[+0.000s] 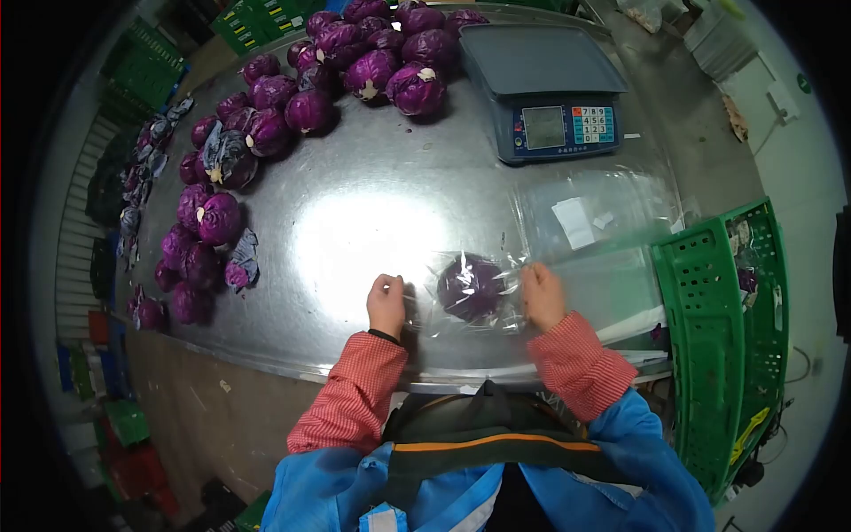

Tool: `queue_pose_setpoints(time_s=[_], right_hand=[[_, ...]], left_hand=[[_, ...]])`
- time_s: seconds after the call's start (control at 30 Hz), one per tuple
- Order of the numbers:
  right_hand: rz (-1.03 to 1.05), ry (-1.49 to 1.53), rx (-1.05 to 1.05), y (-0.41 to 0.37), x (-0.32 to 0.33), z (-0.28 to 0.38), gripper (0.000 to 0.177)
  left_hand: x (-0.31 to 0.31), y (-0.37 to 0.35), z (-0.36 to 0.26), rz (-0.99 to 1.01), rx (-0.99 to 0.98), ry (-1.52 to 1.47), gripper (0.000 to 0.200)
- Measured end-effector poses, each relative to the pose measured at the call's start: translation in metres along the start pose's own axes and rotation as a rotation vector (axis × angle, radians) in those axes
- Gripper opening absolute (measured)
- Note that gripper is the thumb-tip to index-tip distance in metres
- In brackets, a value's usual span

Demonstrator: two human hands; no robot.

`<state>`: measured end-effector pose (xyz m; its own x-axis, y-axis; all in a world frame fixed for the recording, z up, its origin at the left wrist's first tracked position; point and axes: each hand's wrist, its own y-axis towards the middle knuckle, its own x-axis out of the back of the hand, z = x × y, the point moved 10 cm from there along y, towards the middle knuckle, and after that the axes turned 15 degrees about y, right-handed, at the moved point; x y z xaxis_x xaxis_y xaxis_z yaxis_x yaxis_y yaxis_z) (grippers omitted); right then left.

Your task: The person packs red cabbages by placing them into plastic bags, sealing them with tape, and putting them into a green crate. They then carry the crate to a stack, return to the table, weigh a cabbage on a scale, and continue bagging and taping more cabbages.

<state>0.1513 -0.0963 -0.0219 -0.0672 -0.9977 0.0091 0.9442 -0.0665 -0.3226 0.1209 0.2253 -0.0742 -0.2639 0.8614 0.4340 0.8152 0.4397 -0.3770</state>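
Observation:
A purple cabbage [470, 287] lies under or inside clear plastic film [436, 321] near the front edge of the metal table. To its left, my left hand [386, 307] is closed in a pinch at the film's left side. My right hand [542, 297] is closed on the film at the right of the cabbage. Both hands are beside the cabbage, with the film stretched between them. A stack of clear plastic sheets or bags [603, 282] lies to the right of my right hand.
Many purple cabbages [310, 111] spread over the back and left of the metal table [355, 177]. A weighing scale [554, 93] stands at the back right. White paper slips [574, 222] lie on plastic in front of it. A green crate [706, 341] stands at the right edge.

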Motion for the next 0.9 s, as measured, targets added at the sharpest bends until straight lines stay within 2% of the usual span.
queue_pose_setpoints(time_s=[0.07, 0.17, 0.2, 0.27, 0.3, 0.33, 0.37, 0.4, 0.43, 0.47, 0.5, 0.6, 0.67, 0.7, 0.73, 0.8, 0.83, 0.9], right_hand=[[-0.011, -0.337, 0.265, 0.008, -0.009, -0.009, 0.023], [0.017, -0.430, 0.061, 0.017, -0.013, -0.034, 0.021], [-0.003, -0.405, 0.079, 0.017, -0.014, -0.026, 0.020], [-0.097, -0.359, 0.125, 0.013, -0.009, -0.007, 0.019], [-0.049, -0.246, 0.085, 0.016, -0.012, -0.020, 0.022], [-0.003, -0.129, 0.053, 0.017, -0.015, -0.033, 0.024], [0.027, -0.046, 0.063, 0.010, -0.014, -0.031, 0.028], [0.065, 0.037, 0.081, 0.004, -0.007, -0.025, 0.032], [0.125, 0.106, 0.045, -0.004, 0.006, -0.016, 0.037], [0.195, 0.178, 0.006, -0.019, 0.015, -0.003, 0.043], [0.280, 0.248, -0.032, -0.036, 0.023, 0.011, 0.049], [0.045, -0.154, 0.664, -0.095, 0.104, 0.122, 0.072], [-0.042, -0.292, 0.567, -0.119, 0.167, 0.158, 0.084], [-0.142, -0.163, 0.630, -0.131, 0.205, 0.175, 0.078], [-0.218, -0.152, 0.644, -0.144, 0.244, 0.195, 0.064], [-0.362, 0.217, 0.313, -0.156, 0.323, 0.198, 0.046], [-0.328, 0.243, 0.309, -0.156, 0.361, 0.200, 0.042], [-0.332, 0.289, 0.127, -0.145, 0.436, 0.170, 0.063]], left_hand=[[-0.019, 0.010, 0.010, 0.021, -0.188, 0.274, 0.025], [-0.035, -0.023, -0.051, 0.033, -0.320, 0.660, 0.014], [-0.038, -0.029, -0.061, -0.030, -0.429, 0.601, 0.017], [-0.049, -0.023, -0.040, -0.092, -0.561, 0.423, 0.022], [-0.063, -0.012, -0.017, 0.053, -0.438, 0.293, 0.023], [-0.058, -0.043, -0.061, 0.124, -0.309, 0.227, 0.015], [-0.067, -0.035, -0.043, 0.167, -0.238, 0.145, 0.011], [-0.067, -0.036, -0.050, 0.163, -0.335, 0.247, 0.012], [-0.074, -0.044, -0.067, 0.282, -0.289, 0.146, 0.015], [-0.084, -0.047, -0.081, 0.349, -0.353, -0.031, 0.014], [-0.095, -0.057, -0.106, 0.428, -0.381, -0.024, 0.014], [-0.139, -0.113, -0.206, 0.566, -0.523, 0.068, 0.017], [-0.180, -0.164, -0.274, 0.657, -0.690, 0.097, 0.018], [-0.202, -0.194, -0.307, 0.702, -0.794, 0.095, 0.018], [-0.229, -0.223, -0.335, 0.740, -0.891, 0.147, 0.019], [-0.292, -0.274, -0.379, 0.837, -1.040, 0.183, 0.020], [-0.325, -0.297, -0.397, 0.896, -1.090, 0.170, 0.021], [-0.395, -0.338, -0.416, 1.124, -0.961, 0.308, 0.021]])
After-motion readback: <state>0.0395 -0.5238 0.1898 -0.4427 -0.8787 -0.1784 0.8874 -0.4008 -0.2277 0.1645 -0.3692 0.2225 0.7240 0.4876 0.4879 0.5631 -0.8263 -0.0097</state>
